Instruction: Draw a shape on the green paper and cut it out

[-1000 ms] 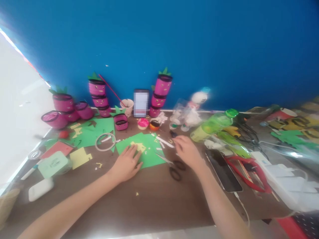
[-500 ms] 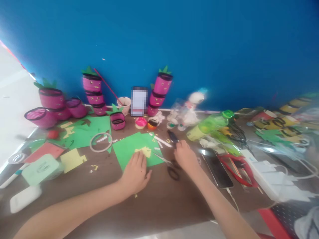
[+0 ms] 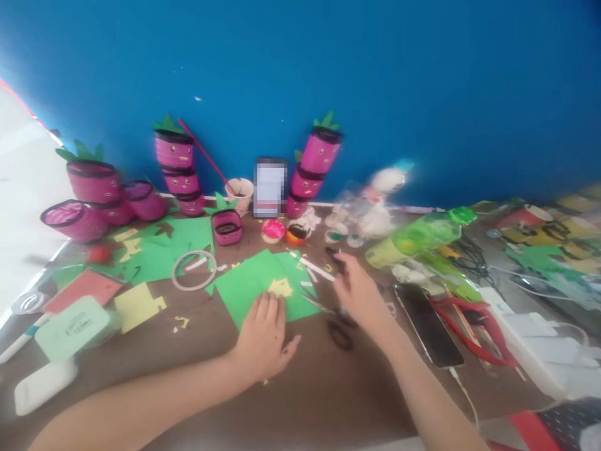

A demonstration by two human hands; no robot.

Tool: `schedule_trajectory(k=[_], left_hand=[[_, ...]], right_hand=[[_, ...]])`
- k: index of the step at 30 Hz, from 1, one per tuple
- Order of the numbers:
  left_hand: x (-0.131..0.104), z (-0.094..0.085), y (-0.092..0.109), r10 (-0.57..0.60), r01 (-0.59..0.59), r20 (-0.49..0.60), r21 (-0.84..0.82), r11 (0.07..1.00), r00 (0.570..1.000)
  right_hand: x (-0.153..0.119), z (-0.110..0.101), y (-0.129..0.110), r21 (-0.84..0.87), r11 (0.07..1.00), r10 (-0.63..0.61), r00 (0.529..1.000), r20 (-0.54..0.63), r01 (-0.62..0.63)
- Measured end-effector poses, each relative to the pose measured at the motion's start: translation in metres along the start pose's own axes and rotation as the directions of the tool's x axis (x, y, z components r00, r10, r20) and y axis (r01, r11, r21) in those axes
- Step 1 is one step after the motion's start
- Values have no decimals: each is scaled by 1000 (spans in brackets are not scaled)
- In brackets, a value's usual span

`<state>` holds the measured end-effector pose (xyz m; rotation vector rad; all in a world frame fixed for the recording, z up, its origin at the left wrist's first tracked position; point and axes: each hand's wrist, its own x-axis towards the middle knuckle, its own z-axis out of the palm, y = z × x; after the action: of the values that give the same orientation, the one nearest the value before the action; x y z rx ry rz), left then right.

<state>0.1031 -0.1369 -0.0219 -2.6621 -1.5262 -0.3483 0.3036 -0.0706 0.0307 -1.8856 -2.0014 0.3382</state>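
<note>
My left hand point(image 3: 263, 335) lies palm down with its fingers stretched out. Its fingertips rest at the near edge of a small cut yellow paper piece point(image 3: 282, 287), which lies on a green paper sheet point(image 3: 244, 285). To the right, the fingers of my right hand point(image 3: 359, 288) close around the near end of a black pen-shaped object point(image 3: 335, 255); its exact kind is unclear. A white pen point(image 3: 314, 266) lies just left of that hand. Scissors point(image 3: 340, 335) with dark handles sit below it, partly behind the wrist, blades pointing toward the green sheet.
Purple cups with faces point(image 3: 178, 153) stand along the blue wall, some stacked. Paint pots point(image 3: 273, 231), a green bottle point(image 3: 413, 238) and a phone point(image 3: 428, 326) are nearby. A tape ring point(image 3: 194, 270) and yellow paper point(image 3: 138, 307) lie left; a power strip point(image 3: 526, 351) lies right.
The view has shifted, so most things appear farther right. My right hand has reached forward onto the black object. My left fingertips have drawn back slightly from the yellow piece, showing more of it.
</note>
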Motion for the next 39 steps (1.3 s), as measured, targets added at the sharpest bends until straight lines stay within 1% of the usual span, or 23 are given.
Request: schedule_trajectory(k=[1, 3, 4, 5, 6, 7, 10, 12, 14, 15, 16, 17, 18, 20, 22, 24, 27, 29, 31, 33, 35, 37, 39], left_hand=[[1, -1, 0, 1, -1, 7, -2, 1000, 1000], [2, -3, 1, 3, -2, 19, -19, 1000, 1000], [2, -3, 0, 0, 1, 25, -30, 1000, 1000], [3, -4, 0, -4, 5, 30, -40, 999, 1000], [3, -5, 0, -3, 5, 37, -49, 999, 999], [4, -6, 0, 0, 3, 45, -55, 999, 999], [4, -6, -1, 10, -6, 65, -50, 999, 998], [3, -5, -2, 23, -20, 64, -47, 999, 998], [2, -4, -2, 38, -35, 57, -54, 998, 998], [2, -3, -2, 45, -41, 56, -62, 997, 997], [2, -2, -2, 48, -44, 58, -71, 996, 997], [1, -1, -1, 47, -42, 61, -82, 996, 997], [1, 0, -1, 45, -39, 62, -94, 995, 997], [1, 0, -1, 39, -32, 61, -123, 992, 997], [1, 0, -1, 36, -28, 55, -149, 989, 998], [2, 1, -1, 44, -35, 51, -157, 987, 998], [1, 1, -3, 56, -48, 48, -153, 987, 997], [0, 2, -3, 63, -55, 50, -153, 987, 997], [-1, 2, -4, 71, -63, 50, -152, 986, 996], [-1, 2, -4, 81, -73, 45, -153, 986, 996], [0, 2, -4, 80, -71, 48, -162, 984, 996], [0, 2, -4, 75, -64, 56, -179, 982, 996], [0, 3, -4, 70, -57, 62, -196, 979, 996]], right_hand=[[-4, 5, -7, 178, 983, -47, 998, -37, 53], [-14, 20, -18, 518, 853, -61, 998, -21, 63], [-18, 29, -22, 637, 769, -96, 995, 26, 58], [-21, 37, -23, 699, 713, -114, 993, 33, 59], [-22, 43, -22, 721, 688, -136, 991, 19, 81], [-21, 48, -18, 707, 698, -146, 989, -13, 112], [-9, 50, -5, 514, 833, -140, 977, -160, 203], [1, 45, -2, 431, 870, -130, 953, -273, 241], [8, 43, -9, 501, 833, -60, 937, -343, 236], [10, 44, -16, 603, 766, 22, 927, -373, 225], [10, 46, -25, 725, 665, 109, 937, -332, 179], [10, 49, -34, 829, 550, 173, 958, -227, 96], [9, 54, -44, 897, 441, 177, 980, -96, 8], [6, 63, -59, 934, 312, 83, 984, 158, -176], [6, 71, -65, 928, 248, 0, 958, 285, -276], [9, 74, -64, 926, 252, -44, 953, 301, -281], [17, 71, -55, 931, 311, -25, 977, 210, -192], [21, 68, -51, 902, 403, -37, 982, 187, -156], [21, 66, -50, 855, 498, -62, 977, 205, -148], [20, 66, -50, 819, 560, -74, 976, 206, -130], [17, 68, -48, 790, 612, -100, 988, 121, -35], [15, 69, -45, 745, 657, -172, 985, 0, 115], [14, 68, -45, 697, 690, -248, 968, -26, 195]])
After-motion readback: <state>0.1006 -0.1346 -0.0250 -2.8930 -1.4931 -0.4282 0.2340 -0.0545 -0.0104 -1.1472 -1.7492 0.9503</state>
